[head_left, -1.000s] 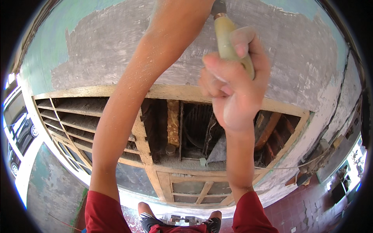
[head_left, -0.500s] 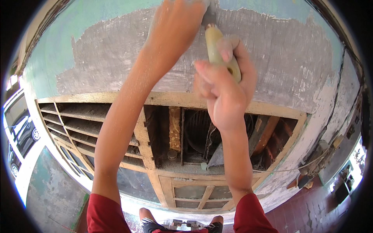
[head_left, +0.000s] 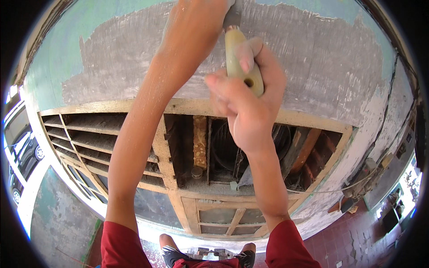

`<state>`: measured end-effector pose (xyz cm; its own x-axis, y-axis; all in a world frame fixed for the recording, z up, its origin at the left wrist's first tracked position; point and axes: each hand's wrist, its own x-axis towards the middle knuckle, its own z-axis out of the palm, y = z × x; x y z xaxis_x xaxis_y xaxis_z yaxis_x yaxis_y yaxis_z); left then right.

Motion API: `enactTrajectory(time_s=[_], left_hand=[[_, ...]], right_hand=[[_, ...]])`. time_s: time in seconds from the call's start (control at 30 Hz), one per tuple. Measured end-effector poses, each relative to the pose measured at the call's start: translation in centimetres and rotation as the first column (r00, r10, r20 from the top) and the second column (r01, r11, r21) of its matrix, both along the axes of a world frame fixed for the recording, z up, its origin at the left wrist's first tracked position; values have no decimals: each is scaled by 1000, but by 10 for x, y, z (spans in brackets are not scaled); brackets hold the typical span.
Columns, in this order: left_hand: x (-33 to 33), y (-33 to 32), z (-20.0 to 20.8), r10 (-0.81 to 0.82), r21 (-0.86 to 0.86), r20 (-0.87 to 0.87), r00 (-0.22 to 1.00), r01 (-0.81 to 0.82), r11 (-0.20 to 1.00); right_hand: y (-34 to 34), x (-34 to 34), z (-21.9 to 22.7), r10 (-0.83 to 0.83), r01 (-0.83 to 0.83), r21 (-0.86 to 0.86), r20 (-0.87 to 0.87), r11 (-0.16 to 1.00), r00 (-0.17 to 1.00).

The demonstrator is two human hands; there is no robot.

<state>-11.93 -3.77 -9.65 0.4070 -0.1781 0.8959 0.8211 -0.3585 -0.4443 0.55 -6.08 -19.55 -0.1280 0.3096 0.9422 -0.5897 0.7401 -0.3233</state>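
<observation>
My right hand [head_left: 255, 105] is closed around the pale yellow handle of a scraper [head_left: 235, 51]. Its grey metal blade points up along the wall and runs out of the top of the picture. Next to the blade is my left hand [head_left: 199, 27], its arm stretched up, with the fingers cut off by the top edge. Whether those fingers grip the blade does not show. Behind both hands, the wall [head_left: 321, 67] has a broad bare grey-brown patch with ragged edges, and green paint [head_left: 53, 80] surrounds it.
Below the patch is a wooden frame [head_left: 192, 107] with dusty louvre slats [head_left: 94, 127] on the left and a dark opening holding a round fan [head_left: 223, 149]. A thin cable [head_left: 326, 195] runs to the right. Tiled floor [head_left: 321, 243] lies far below; a car [head_left: 27, 156] stands outside at left.
Both hands and the scraper have shifted slightly left across the wall. My right hand keeps its hold on the handle.
</observation>
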Motion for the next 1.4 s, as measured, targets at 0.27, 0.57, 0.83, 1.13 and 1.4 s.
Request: enactTrajectory(time_s=[0.27,0.57,0.83,1.13,1.4], left_hand=[[-4,-2,9,-4,-77,10,1000,4,997],[-3,-7,9,2,-79,16,1000,-1,997],[-2,4,-45,95,67,-16,995,-94,993],[-26,-33,-174,-69,-142,-198,978,41,989],[-30,-82,-331,-290,-535,-312,905,85,841]], right_hand=[[-4,-8,12,34,-32,33,-48,999,998],[0,-10,10,21,-21,24,-31,1000,999],[-3,8,-40,-348,332,179,66,926,935],[-40,53,-187,-198,230,-24,427,973,882],[-95,76,-329,88,456,-453,777,766,623]])
